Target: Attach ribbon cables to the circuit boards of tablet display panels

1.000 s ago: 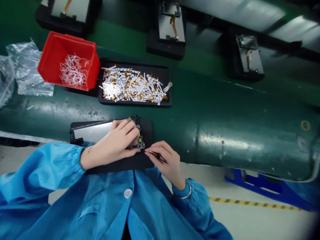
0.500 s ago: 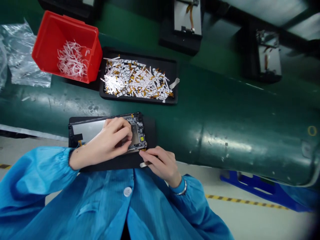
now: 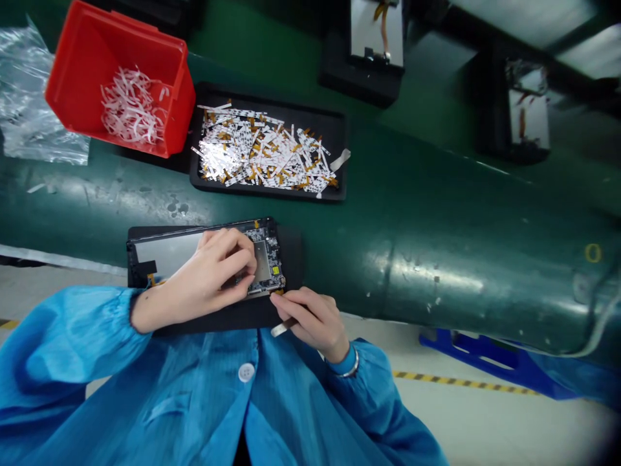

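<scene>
An opened tablet lies on a black pad, its circuit board showing at the right end. My left hand rests across the tablet with fingers curled together over the board; what is under the fingertips is hidden. At the board's lower right corner, my right hand pinches thumb and finger by a small orange flex cable. A flat silver tool end, looking like tweezers, sticks out below the fingers of that hand.
Beyond the tablet, a black tray holds many white flex strips with orange ends. Left of it stands a red bin with white paper shreds, beside clear plastic bags. Further devices on black blocks sit at the back of the green bench.
The tweezers' end now shows further out below my right hand and tilts more. Both hands keep their places on the tablet; the view has shifted slightly.
</scene>
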`<state>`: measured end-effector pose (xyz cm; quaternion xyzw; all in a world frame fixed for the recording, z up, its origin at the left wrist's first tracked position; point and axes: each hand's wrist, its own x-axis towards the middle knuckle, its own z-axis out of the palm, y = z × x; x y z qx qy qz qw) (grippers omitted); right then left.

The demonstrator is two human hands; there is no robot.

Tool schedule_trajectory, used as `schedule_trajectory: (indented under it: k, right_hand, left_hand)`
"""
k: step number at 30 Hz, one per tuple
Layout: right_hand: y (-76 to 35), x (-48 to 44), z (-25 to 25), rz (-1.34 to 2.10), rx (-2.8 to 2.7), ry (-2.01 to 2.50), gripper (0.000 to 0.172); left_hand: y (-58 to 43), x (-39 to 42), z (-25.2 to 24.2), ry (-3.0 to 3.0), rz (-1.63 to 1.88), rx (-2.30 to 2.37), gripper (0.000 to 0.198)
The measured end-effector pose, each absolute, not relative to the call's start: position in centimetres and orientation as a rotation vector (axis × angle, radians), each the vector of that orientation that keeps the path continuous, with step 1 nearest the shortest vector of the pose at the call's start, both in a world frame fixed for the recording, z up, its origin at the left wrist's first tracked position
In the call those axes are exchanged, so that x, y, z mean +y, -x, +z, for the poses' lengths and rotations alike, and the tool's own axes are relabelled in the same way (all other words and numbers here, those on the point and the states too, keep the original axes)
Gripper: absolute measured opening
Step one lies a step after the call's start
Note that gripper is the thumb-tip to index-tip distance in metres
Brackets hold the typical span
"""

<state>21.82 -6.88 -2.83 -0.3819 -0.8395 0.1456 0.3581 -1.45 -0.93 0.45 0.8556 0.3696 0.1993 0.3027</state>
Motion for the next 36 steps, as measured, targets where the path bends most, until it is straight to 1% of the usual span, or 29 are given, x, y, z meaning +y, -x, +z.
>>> schedule_trajectory:
  k: [2,6,8,16,24,31,36]
  right_hand:
    - [-21.7,-6.9,-2.8,0.37,-2.159,0.992,0.032]
    - [-21.5,-6.9,-2.9,0.326,-2.154,0.966,0.023]
    - [-21.6,-6.9,-3.1,0.315,-2.15,0.952,0.021]
    - [-21.8,-6.9,-3.4,0.334,-2.148,0.94,0.023]
    - [-21.2,-7.0,-2.2,0.304,-2.167,1.111,0.016]
    - [-20.8,-7.0,-1.7,0.316,-2.149,1.132,0.022]
    - [-21.1,-7.1,-1.9,0.414,-2.164,1.161,0.019]
  left_hand:
    - [1.4,-1.0,0.4,-2.269,0.529,0.977,0.004]
    - [1.4,-0.9,0.3,-2.274,0.519,0.974,0.004]
    - [1.5,-0.9,0.2,-2.273,0.514,0.974,0.004]
    - [1.4,-0.9,0.2,-2.296,0.52,0.969,0.004]
    - [1.5,-0.9,0.1,-2.306,0.518,0.976,0.004]
    - [1.4,-0.9,0.0,-2.312,0.511,0.983,0.005]
    - [1.4,-1.0,0.1,-2.32,0.507,0.984,0.005]
